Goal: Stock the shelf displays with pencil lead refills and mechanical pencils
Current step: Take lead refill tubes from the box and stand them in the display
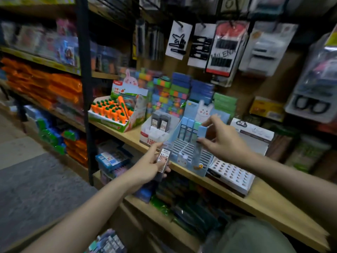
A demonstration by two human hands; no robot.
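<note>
Lead refill case [200, 141], pale blue, is pinched between the right hand [221, 139] fingers above the blue bunny display box [189, 152]; the left hand [148, 166] grips a small stack of dark 0.7 refill packs [164, 158] at the shelf edge; only a few blue and green cases [189, 127] stand in the box's back row (most slots look unfilled), so I judge stocking barely begun; a white box [155, 131] alongside holds dark refills; all sit on a wooden shelf [255, 198] in a crowded stationery aisle

Open slots in blue display [189, 152]
</note>
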